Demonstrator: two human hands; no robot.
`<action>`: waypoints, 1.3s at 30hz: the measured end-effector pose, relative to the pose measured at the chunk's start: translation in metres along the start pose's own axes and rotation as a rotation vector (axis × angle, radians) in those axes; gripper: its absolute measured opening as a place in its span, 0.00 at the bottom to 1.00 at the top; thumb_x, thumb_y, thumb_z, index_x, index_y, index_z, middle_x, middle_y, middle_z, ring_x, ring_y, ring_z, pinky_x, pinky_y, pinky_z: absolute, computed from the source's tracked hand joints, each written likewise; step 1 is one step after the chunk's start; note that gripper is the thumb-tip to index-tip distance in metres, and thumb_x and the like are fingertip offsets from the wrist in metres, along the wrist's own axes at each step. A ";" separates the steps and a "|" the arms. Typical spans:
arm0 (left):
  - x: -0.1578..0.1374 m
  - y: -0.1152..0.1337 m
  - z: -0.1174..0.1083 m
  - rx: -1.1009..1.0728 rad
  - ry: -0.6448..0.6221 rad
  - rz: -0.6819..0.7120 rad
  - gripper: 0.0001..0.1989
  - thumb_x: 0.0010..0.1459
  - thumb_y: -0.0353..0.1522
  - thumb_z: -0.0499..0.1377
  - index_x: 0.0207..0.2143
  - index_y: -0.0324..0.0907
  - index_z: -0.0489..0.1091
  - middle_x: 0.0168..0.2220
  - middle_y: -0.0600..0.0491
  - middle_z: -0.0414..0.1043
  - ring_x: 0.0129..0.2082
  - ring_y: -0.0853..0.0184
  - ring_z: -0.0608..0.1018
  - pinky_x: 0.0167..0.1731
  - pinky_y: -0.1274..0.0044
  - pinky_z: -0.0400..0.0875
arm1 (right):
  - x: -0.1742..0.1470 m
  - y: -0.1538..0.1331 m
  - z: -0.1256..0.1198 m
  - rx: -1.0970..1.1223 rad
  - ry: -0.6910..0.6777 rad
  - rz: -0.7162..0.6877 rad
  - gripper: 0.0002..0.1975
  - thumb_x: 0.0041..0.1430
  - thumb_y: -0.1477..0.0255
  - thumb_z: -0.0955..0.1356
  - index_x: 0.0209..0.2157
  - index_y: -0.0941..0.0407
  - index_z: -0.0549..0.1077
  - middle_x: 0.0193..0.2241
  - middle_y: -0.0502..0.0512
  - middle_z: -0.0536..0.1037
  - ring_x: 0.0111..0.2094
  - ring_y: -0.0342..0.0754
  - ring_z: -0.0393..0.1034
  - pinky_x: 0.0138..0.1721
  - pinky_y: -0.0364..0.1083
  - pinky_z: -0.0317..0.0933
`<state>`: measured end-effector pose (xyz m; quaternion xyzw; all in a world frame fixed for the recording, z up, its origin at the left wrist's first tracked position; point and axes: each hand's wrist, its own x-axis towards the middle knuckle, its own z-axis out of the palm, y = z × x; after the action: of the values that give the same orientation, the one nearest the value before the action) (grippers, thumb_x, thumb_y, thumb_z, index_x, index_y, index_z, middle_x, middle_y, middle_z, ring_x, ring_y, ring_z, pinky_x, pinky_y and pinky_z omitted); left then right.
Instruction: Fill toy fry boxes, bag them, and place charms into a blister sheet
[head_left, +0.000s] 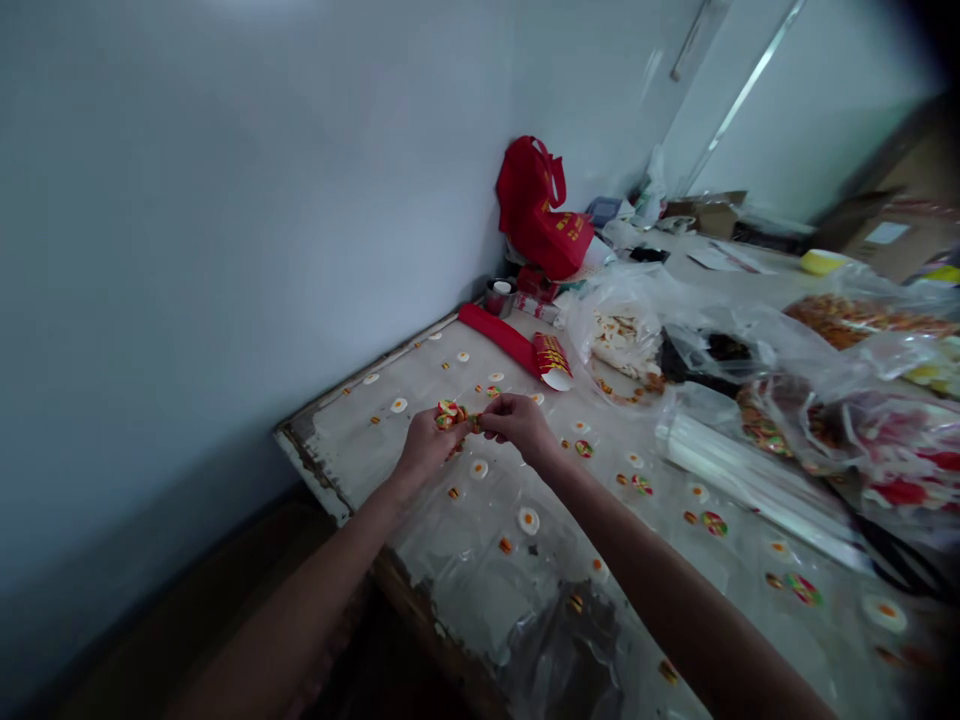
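My left hand (427,440) is closed around a small bunch of miniature toy food pieces (448,413), round and coloured red, green and yellow. Right against it, my right hand (517,425) pinches at a small piece (474,423) at the edge of the bunch; the fingers partly cover it. Beneath both hands, clear plastic film covers the table (420,465). Spread over it in spaced groups are flat fried-egg pieces (528,520), tiny burger-like pieces (505,545) and round red-green pieces (714,523).
A red roll (499,333) and a red printed packet (552,360) lie beyond my hands. A red bag (547,220) leans by the wall. To the right are clear bags of small pieces (622,340), a roll of clear film (750,490) and cardboard boxes (892,235).
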<state>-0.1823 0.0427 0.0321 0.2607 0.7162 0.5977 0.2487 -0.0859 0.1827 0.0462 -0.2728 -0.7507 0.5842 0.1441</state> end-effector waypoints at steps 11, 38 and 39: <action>0.148 -0.002 -0.002 0.463 0.155 -0.059 0.06 0.49 0.33 0.62 0.24 0.40 0.71 0.20 0.55 0.69 0.21 0.69 0.71 0.22 0.79 0.56 | 0.153 -0.003 0.008 -0.497 0.126 -0.088 0.02 0.47 0.75 0.73 0.26 0.58 0.79 0.21 0.51 0.78 0.25 0.44 0.72 0.28 0.40 0.59; 0.103 -0.011 -0.066 -0.014 -0.190 -0.209 0.20 0.47 0.38 0.67 0.42 0.39 0.78 0.28 0.53 0.77 0.20 0.73 0.70 0.20 0.81 0.59 | 0.150 -0.057 0.028 -0.646 -0.332 -0.334 0.14 0.63 0.64 0.68 0.42 0.57 0.81 0.32 0.52 0.82 0.32 0.45 0.74 0.31 0.40 0.63; 0.101 -0.011 -0.066 -0.015 -0.210 -0.196 0.18 0.47 0.39 0.67 0.40 0.39 0.78 0.27 0.53 0.76 0.20 0.73 0.70 0.20 0.80 0.58 | 0.148 -0.057 0.032 -0.505 -0.423 -0.318 0.12 0.60 0.64 0.70 0.39 0.56 0.82 0.31 0.51 0.82 0.31 0.44 0.74 0.31 0.39 0.63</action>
<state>-0.3020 0.0615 0.0272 0.2489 0.7038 0.5452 0.3814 -0.2362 0.2329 0.0771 -0.0527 -0.9175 0.3941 0.0027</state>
